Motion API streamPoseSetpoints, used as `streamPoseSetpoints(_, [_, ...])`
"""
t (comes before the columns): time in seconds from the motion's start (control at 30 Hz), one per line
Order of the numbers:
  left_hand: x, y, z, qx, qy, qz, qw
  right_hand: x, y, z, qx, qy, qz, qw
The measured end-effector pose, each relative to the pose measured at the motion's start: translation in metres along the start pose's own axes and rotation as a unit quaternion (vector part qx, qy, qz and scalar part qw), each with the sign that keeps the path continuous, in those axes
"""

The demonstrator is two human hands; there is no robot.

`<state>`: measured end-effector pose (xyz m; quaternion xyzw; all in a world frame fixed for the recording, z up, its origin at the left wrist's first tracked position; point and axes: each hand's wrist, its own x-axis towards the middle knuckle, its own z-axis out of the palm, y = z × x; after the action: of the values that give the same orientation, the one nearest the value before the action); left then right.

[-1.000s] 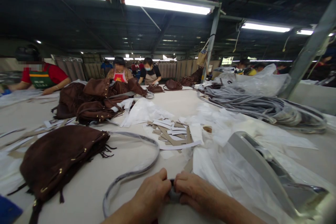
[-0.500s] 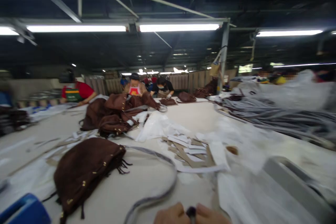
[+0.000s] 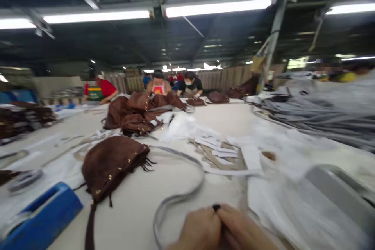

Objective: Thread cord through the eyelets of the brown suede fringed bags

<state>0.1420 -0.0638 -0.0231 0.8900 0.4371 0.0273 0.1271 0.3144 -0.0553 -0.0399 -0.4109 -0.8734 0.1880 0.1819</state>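
Close together at the bottom of the head view are my left hand [image 3: 202, 227] and my right hand [image 3: 241, 224], both closed, with their fingers meeting. A dark strip [image 3: 216, 207] pokes out between the fingertips; the rest of it is mostly hidden by my hands. To the left lies a brown handbag [image 3: 113, 164] with gold studs and fringe tassels, flat on the white table [image 3: 131, 211]. From it a grey-wrapped strap [image 3: 202, 172] curves across the table and comes down just left of my left hand.
A blue tape dispenser [image 3: 43, 215] sits at front left, a grey bin-like object [image 3: 336, 187] at front right. Paper and card strips [image 3: 218, 151] and plastic film [image 3: 281, 203] lie ahead. Farther off are piled brown bags [image 3: 131, 113], grey-wrapped straps [image 3: 316, 121] and several co-workers.
My hands have risen farther into view and drawn together, still around the dark strip. The camera has tilted down and turned left, so the table's contents appear shifted up and to the right.
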Motion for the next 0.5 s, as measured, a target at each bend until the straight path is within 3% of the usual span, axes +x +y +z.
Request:
streamPoseSetpoints(0.1, [-0.008, -0.003, -0.002, 0.01, 0.023, 0.033, 0.999, -0.01, -0.014, -0.015, 0.035, -0.03, 0.038, 0.998])
streamPoseSetpoints(0.27, [-0.015, -0.026, -0.021, 0.051, 0.043, 0.068, 0.995, -0.002, -0.017, -0.038, 0.057, -0.061, -0.062, 0.995])
streamPoseSetpoints(0.4, [-0.006, -0.03, -0.033, 0.122, 0.038, 0.148, 0.981, 0.001, -0.007, -0.046, 0.105, -0.079, -0.133, 0.982])
streamPoseSetpoints(0.5, [0.0, -0.028, -0.025, 0.12, 0.045, 0.173, 0.977, 0.002, -0.01, -0.045, 0.054, -0.074, -0.112, 0.99])
